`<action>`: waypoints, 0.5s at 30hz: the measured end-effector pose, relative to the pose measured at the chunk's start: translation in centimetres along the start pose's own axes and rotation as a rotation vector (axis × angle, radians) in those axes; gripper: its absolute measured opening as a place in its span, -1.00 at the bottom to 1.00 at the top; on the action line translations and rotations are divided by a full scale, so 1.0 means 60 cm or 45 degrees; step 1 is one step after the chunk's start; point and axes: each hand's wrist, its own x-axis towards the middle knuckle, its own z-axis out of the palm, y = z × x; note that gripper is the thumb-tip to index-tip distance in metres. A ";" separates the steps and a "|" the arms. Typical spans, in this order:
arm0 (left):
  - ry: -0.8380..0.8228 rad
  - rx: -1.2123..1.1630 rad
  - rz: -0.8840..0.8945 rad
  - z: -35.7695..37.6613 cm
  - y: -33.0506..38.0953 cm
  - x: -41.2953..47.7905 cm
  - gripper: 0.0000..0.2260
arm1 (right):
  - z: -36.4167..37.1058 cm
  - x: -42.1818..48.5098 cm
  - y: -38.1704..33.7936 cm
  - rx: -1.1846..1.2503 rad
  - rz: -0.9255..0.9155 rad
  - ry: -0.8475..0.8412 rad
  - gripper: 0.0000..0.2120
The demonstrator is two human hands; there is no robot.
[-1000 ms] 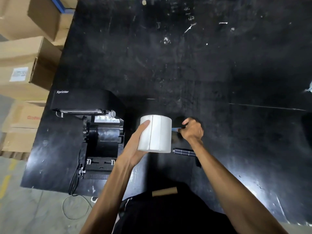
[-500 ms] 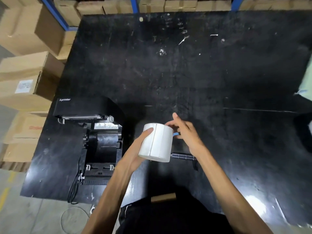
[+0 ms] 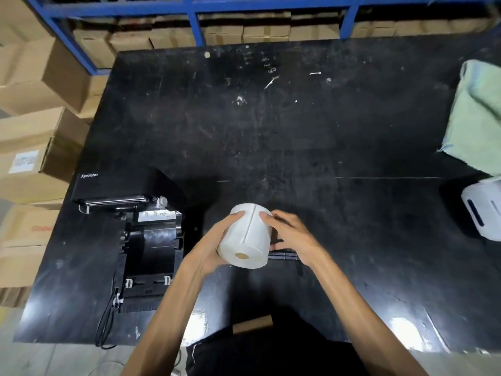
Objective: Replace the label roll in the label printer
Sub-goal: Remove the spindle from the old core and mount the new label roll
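A white label roll is held above the black bench between the left hand and right hand, its core end turned toward the camera. The label printer (lid raised) sits just to the left, and a black spindle lies beneath the right hand.

Matt white paper label roll, scuffed semi-glossy black table, black plastic printer, pale green cloth

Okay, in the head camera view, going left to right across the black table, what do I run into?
Label printer, lid open → left hand → label roll, held in both hands → right hand → green cloth and a white device at the right edge.
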 end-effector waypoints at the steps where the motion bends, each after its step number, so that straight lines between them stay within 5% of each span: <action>1: -0.010 -0.008 -0.015 -0.001 0.004 -0.001 -0.67 | -0.003 -0.001 0.004 0.070 0.029 0.014 -0.82; 4: -0.061 0.077 0.008 0.002 0.018 -0.005 -0.70 | -0.008 -0.007 0.018 0.342 0.093 0.087 -0.89; 8: 0.305 0.133 0.106 0.036 0.026 -0.010 -0.18 | 0.000 -0.004 0.035 0.586 0.067 0.227 -0.78; 15: 0.464 0.097 0.241 0.091 0.021 -0.010 -0.47 | 0.019 -0.007 0.035 0.558 -0.176 0.346 -0.85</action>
